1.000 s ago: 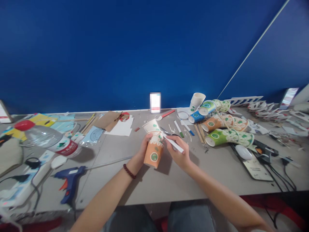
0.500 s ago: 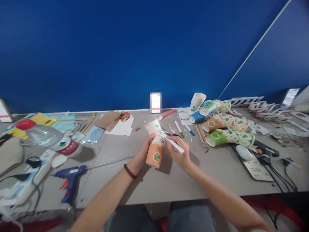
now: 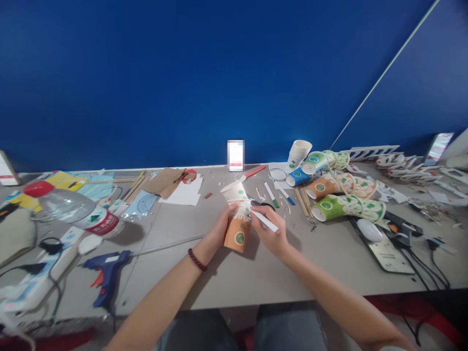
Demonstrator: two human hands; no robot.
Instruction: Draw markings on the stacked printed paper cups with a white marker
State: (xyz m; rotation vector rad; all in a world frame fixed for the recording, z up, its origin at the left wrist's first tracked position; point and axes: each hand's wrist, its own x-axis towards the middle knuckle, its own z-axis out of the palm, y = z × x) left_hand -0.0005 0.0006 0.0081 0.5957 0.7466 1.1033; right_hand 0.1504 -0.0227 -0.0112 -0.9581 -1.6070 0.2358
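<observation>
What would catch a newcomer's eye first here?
Probably the orange paper cup held between both hands, the left hand around it and a white marker in the right hand. Next, the red-capped bottle lying at left and the colorful cups piled at right.

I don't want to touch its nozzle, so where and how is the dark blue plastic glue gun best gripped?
Probably by its handle, coming from the grey table's near edge. The glue gun lies on its side with the handle reaching toward that edge, while the narrow nozzle points left, away from the grip. Keep fingers off the orange-red trigger.
</observation>
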